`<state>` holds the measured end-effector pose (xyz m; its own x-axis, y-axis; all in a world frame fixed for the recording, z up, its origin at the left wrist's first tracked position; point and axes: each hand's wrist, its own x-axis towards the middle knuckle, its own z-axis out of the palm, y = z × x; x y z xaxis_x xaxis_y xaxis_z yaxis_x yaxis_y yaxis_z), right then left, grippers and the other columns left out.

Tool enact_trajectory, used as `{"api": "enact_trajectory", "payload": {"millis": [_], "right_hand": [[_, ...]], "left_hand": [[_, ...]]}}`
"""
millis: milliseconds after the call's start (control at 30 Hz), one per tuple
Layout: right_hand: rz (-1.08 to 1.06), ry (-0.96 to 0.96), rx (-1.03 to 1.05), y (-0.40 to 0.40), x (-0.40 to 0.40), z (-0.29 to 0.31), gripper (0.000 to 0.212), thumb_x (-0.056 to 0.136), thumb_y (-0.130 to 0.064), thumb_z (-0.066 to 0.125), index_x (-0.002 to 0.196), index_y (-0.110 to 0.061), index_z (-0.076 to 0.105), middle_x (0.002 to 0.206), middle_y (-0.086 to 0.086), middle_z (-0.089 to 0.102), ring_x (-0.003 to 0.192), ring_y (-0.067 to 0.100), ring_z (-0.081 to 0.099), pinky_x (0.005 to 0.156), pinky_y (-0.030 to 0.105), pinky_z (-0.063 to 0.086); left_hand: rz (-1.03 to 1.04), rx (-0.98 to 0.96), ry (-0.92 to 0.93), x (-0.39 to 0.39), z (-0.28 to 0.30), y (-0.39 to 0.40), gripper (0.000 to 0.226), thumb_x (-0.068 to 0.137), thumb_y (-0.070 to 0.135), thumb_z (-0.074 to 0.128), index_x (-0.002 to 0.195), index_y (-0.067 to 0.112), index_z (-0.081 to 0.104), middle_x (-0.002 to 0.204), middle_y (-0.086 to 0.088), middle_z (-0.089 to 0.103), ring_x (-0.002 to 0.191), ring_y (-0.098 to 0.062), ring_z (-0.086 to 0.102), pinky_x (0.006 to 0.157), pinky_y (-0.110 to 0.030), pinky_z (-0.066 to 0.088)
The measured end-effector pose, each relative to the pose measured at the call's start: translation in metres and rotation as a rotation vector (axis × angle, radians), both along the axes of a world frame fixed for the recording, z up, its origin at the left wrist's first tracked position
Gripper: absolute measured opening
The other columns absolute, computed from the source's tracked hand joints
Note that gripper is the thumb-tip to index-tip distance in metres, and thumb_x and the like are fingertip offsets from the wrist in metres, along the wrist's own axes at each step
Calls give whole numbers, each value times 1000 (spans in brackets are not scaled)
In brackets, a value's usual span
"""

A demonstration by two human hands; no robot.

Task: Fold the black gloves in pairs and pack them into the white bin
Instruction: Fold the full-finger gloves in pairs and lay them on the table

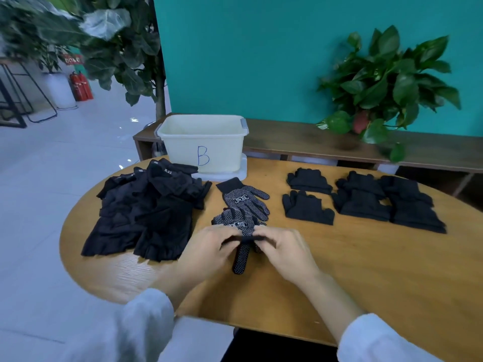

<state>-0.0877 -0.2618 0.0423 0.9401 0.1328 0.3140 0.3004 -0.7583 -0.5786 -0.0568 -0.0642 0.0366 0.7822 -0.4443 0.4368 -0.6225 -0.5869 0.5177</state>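
Not far along, I'd say. The white bin (202,142) at the table's (339,270) far edge looks empty from here, though I can't see its floor. Folded gloves (363,199) sit in neat stacks toward the right edge, and a big loose pile (149,210) waits on the left side. Mid-table, the left hand (209,246) and right hand (285,250) both pinch the cuff of a dotted glove (241,239), fingers curled round it. Its partner (245,198) lies flat just behind. Nothing seems packed yet.

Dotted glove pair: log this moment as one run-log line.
left hand: grips dotted glove | right hand: grips it | white bin: contents unseen
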Motion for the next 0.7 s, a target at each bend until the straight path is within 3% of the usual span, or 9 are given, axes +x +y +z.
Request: {"api": "enact_trajectory", "payload": {"millis": [100,167,233,333,433,467,533,700], "right_hand": [[-47,-11,155,1,14,42,12,91,-20,65,87,-26,75,81,-12,72,79,13,65,73,35,52],[-49,-20,242,-2,22,78,32,91,-17,66,61,-28,62,57,-19,58,58,1,53,60,26,43],[-37,-8,333,-7,27,112,41,91,-16,67,55,-29,54,48,-18,51,49,-1,45,56,20,38],[-13,47,430,-18,26,149,32,90,-17,68,59,-19,61,50,-14,57,48,0,48,54,19,41],[9,156,500,-30,19,164,22,91,-17,68,71,-7,67,75,17,68,68,20,60,69,37,55],[19,184,515,-36,14,166,21,92,-16,67,77,-1,68,80,21,67,72,24,60,71,36,55],[10,214,530,-47,7,162,24,92,-17,66,85,5,68,82,19,66,72,23,59,69,32,53],[-23,296,520,-73,-5,145,24,94,-18,63,75,-4,61,76,12,61,65,16,57,56,20,49]], "left_hand": [[143,-226,176,14,41,-6,12,90,13,68,99,17,74,86,11,73,84,-8,68,81,-25,53],[136,-419,284,21,76,-12,11,88,12,70,98,11,75,85,4,76,85,-13,72,79,-26,57],[89,-542,393,24,108,-17,11,88,14,70,96,7,74,86,-2,76,85,-18,73,72,-25,58],[82,-555,526,32,140,-21,25,90,28,69,94,3,73,91,-12,75,86,-26,72,75,-31,56],[16,-562,636,33,151,-28,31,92,30,66,99,2,73,99,-14,74,99,-34,69,93,-41,55],[-19,-566,677,30,151,-31,29,93,29,65,101,3,72,100,-13,74,102,-33,68,94,-39,55],[-71,-542,742,22,149,-39,28,93,27,64,106,3,71,102,-10,75,101,-28,70,89,-33,56],[-76,-468,773,15,136,-63,30,93,25,65,106,-2,70,102,-15,74,96,-27,70,83,-27,56]]}}
